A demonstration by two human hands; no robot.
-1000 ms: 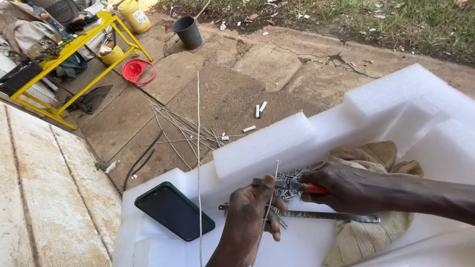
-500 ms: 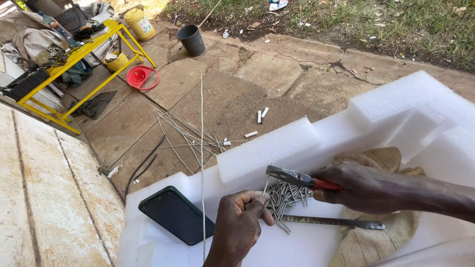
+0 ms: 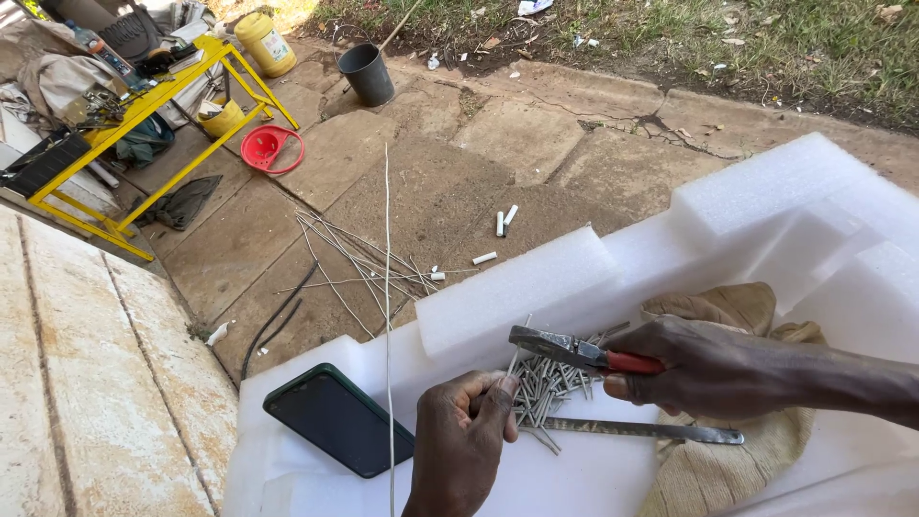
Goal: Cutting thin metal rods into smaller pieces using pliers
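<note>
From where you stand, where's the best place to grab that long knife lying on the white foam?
Probably the knife by its right end, near the cloth, coming from above. It lies flat with its left end against the cut wire pieces, and the right end is bare.

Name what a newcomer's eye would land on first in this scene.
The two hands at the bottom stand out: the right hand holds red-handled pliers over a pile of cut wire pieces on white foam. The left hand pinches a long wire upright, beside a dark phone.
</note>
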